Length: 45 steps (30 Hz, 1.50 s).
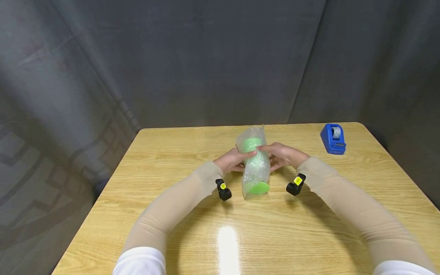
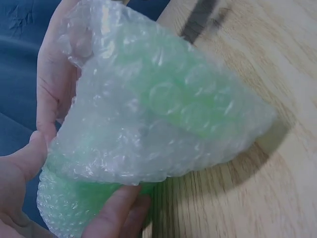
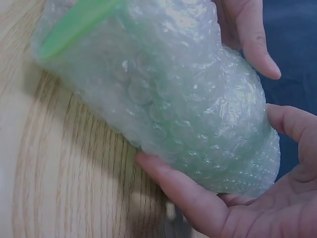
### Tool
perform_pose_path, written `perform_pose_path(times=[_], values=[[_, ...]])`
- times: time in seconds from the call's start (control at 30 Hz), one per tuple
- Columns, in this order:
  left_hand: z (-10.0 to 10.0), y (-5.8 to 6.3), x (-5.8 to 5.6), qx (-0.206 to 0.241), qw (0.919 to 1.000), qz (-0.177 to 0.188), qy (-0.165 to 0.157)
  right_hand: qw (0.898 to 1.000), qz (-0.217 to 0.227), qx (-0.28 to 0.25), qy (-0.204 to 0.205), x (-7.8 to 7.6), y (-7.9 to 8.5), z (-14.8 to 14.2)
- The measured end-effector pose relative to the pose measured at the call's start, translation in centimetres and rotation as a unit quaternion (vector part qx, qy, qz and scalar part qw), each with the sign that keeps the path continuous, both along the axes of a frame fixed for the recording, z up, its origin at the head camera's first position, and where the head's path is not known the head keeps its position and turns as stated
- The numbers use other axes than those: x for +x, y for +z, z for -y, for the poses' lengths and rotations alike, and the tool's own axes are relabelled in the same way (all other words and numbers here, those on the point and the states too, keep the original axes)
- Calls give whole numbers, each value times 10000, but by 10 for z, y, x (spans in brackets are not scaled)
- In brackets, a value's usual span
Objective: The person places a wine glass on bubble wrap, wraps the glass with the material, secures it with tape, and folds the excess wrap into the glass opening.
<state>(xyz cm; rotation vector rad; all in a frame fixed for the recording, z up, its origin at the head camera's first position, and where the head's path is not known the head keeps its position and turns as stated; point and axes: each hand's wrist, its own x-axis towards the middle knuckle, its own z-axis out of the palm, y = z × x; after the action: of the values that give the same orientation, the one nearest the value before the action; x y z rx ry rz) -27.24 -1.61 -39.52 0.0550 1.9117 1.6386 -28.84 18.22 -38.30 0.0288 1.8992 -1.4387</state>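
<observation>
A green object with a flat round end (image 1: 259, 188) lies rolled in clear bubble wrap (image 1: 257, 171) near the middle of the table. Its wider green part (image 1: 251, 143) shows through the wrap at the far end; the wrap blurs its exact kind. My left hand (image 1: 233, 159) grips the roll from the left, thumb on top and fingers along the side. From the right, my right hand (image 1: 282, 154) holds the same roll, with its thumb on top near the left thumb. In the right wrist view, the right fingers (image 3: 190, 196) curve under the wrapped bundle.
A blue tape dispenser (image 1: 333, 139) with a roll of tape stands at the back right of the wooden table (image 1: 185, 145). Dark grey curtains (image 1: 206, 68) hang behind the table and at its sides.
</observation>
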Motion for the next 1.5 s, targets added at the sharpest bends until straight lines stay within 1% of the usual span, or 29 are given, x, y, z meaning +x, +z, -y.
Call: perform_pose_path(times=[0.2, 0.3, 0.37, 0.4, 0.43, 0.47, 0.5, 0.53, 0.57, 0.63, 0.7, 0.73, 0.77, 0.8, 0.83, 0.87, 1.0, 1.07, 1.17, 1.3, 1.4, 1.47, 1.5], values=[[-3, 2, -2, -173, 9998, -20, 61, 9999, 46, -90, 43, -1, 0, -1], [-5, 5, -2, -281, 9992, -183, 202, 9996, -100, -241, 124, -1, 2, -1], [-6, 8, -2, -271, 9980, -445, 363, 9984, -347, -429, 106, -1, 6, -1], [-6, 10, -1, -314, 9961, -684, 466, 9972, -538, -510, 29, 0, 9, -1], [-7, 13, 0, -368, 9926, -1005, 571, 9951, -776, -611, -62, 1, 13, -1], [-7, 16, 1, -407, 9875, -1365, 681, 9918, -1014, -742, -211, 2, 17, -1], [-7, 19, 2, -442, 9800, -1783, 764, 9874, -1293, -851, -327, 3, 21, -2], [-7, 23, 3, -514, 9697, -2238, 838, 9815, -1599, -961, -422, 4, 26, -2], [-7, 26, 4, -657, 9567, -2690, 895, 9743, -1917, -1078, -495, 5, 30, -3], [-8, 32, 6, -820, 9287, -3492, 938, 9558, -2616, -1267, -449, 6, 35, -5], [-8, 35, 8, -960, 9040, -4064, 919, 9368, -3204, -1382, -265, 6, 36, -8], [-9, 35, 8, -1041, 8945, -4256, 886, 9285, -3414, -1451, -153, 6, 35, -10], [-9, 34, 8, -1112, 8882, -4377, 850, 9214, -3584, -1502, -36, 6, 33, -11], [-10, 33, 9, -1171, 8850, -4432, 818, 9157, -3720, -1518, 81, 5, 30, -12], [-10, 31, 9, -1235, 8841, -4437, 786, 9137, -3765, -1521, 158, 5, 26, -13], [-11, 29, 9, -1296, 8854, -4402, 746, 9133, -3772, -1521, 227, 5, 23, -14], [-12, 19, 11, -1497, 8984, -4086, 603, 9157, -3735, -1435, 359, 5, 8, -15], [-12, 14, 11, -1507, 9002, -4047, 560, 9163, -3722, -1427, 379, 4, 3, -16], [-12, 10, 10, -1473, 8985, -4101, 537, 9156, -3714, -1481, 415, 3, -1, -17], [-12, 9, 9, -1416, 9004, -4077, 556, 9192, -3668, -1356, 467, 2, 1, -18], [-11, 9, 9, -1401, 9030, -4021, 568, 9212, -3679, -1167, 493, 5, 7, -20], [-11, 9, 9, -1407, 9042, -3993, 566, 9175, -3786, -1161, 369, 9, 13, -21], [-11, 9, 9, -1406, 9055, -3964, 558, 9139, -3868, -1210, 223, 11, 16, -21]])
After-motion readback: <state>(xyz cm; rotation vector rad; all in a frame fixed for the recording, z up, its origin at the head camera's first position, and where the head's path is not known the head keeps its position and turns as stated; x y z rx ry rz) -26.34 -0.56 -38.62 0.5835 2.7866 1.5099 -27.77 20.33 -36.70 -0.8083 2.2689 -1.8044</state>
